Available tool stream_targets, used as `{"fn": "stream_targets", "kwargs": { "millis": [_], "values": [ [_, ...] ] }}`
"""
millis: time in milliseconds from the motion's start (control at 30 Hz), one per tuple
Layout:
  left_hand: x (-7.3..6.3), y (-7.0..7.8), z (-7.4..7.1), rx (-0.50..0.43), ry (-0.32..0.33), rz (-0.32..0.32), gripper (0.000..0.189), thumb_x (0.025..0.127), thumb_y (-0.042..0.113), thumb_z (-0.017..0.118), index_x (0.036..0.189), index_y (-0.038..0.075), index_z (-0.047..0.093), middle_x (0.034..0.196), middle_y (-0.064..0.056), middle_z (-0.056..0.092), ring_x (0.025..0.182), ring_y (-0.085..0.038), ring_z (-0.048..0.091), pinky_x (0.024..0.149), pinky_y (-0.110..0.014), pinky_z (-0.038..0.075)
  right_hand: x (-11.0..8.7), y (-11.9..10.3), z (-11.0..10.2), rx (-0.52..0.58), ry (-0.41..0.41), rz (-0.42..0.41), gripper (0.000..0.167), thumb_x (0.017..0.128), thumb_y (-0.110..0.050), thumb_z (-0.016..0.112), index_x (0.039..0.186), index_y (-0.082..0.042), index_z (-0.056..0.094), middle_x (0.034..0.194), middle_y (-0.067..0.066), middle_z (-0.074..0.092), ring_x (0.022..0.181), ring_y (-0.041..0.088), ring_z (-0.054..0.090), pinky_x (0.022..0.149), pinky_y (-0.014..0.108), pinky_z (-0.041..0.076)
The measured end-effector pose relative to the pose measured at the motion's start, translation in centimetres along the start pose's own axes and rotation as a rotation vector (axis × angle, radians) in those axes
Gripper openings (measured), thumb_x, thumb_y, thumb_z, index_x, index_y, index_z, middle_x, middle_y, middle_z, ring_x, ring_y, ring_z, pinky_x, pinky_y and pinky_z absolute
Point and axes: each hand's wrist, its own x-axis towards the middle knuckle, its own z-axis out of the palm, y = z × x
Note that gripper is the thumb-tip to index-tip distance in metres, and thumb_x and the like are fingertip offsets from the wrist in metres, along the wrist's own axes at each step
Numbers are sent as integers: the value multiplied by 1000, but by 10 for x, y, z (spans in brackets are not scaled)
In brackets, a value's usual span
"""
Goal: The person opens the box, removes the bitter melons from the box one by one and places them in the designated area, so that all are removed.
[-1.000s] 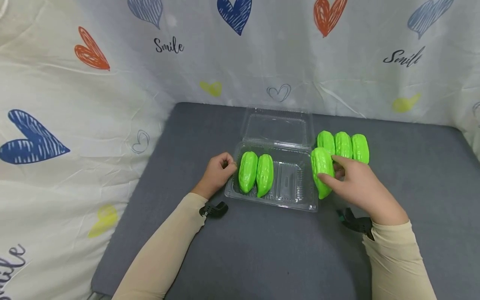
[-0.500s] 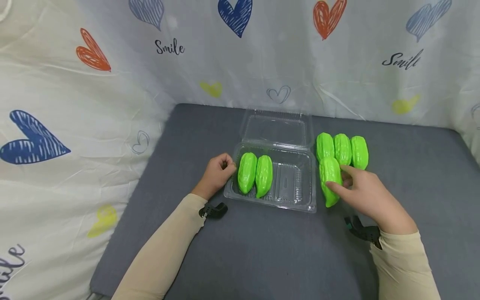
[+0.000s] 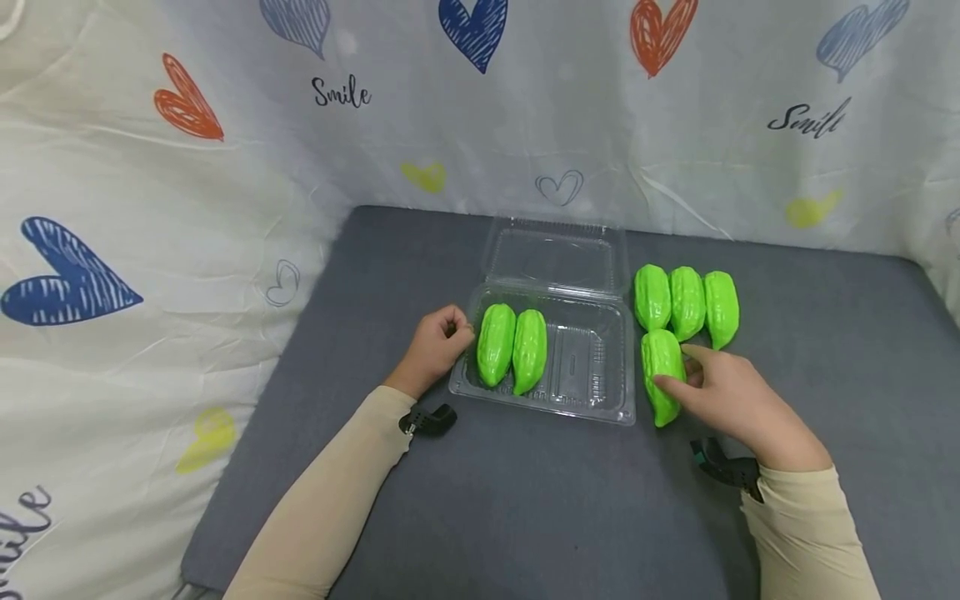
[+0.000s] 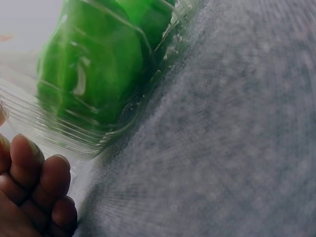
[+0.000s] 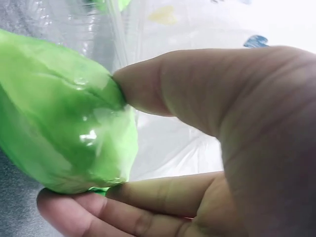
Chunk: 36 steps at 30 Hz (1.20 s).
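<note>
Grasping a green gourd (image 3: pixel 662 379) btwn thumb & fingers, R hand (image 3: pixel 735 404) is the nearer one; gourd's just left of its palm, just right of clear box (image 3: pixel 573 371), long axis running roughly twd tabletop (image 3: pixel 525 508) far edge, narrow tip nearward. L hand (image 3: pixel 435 343) pinches box's left rim.

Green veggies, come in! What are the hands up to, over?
Right hand gripping one green veggie, right of the clear tray. Left hand curled at tray's left side. Two veggies inside. Lid open, nothing seen in the way.
</note>
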Motion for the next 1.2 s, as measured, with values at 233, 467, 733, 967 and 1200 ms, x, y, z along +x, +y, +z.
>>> {"fn": "stream_targets", "kwargs": {
  "millis": [233, 467, 733, 967, 1200],
  "values": [
    [0, 1, 0, 3, 1, -4, 17, 94, 6, 56, 78, 10, 52, 67, -1, 45, 60, -17, 42, 60, -29, 37, 0, 3, 3, -1, -6, -17, 38, 100, -35, 69, 97, 1, 58, 67, -1, 47, 60, 15, 44, 60, 34, 37],
    [1, 0, 1, 19, -7, 2, 16, 93, 8, 56, 78, 10, 51, 66, 0, 44, 59, -17, 41, 59, -29, 37, 2, 1, 6, 14, -28, -7, 35, 100, -34, 67, 84, -10, 47, 63, -4, 36, 55, 14, 37, 57, 33, 33],
    [1, -1, 0, 15, -7, 14, 17, 94, 8, 56, 78, 10, 51, 67, -1, 44, 59, -17, 41, 59, -29, 37, 6, 4, 10, 7, -47, 8, 37, 102, -38, 64, 85, -8, 49, 67, 0, 46, 59, 18, 46, 58, 35, 38],
    [2, -2, 0, 15, -3, 15, 16, 93, 7, 56, 78, 9, 51, 66, 1, 45, 60, -16, 42, 59, -29, 37, 9, 5, 13, 10, -33, 18, 39, 103, -39, 65, 88, -5, 52, 70, 2, 51, 62, 18, 49, 59, 36, 39],
    [2, -1, 0, 11, -7, 14, 16, 92, 9, 55, 78, 10, 51, 66, 1, 44, 60, -16, 41, 59, -29, 37, 10, 4, 13, 12, -42, 24, 40, 103, -40, 65, 91, -4, 53, 71, 3, 52, 63, 19, 50, 59, 36, 40]
  ]
}}
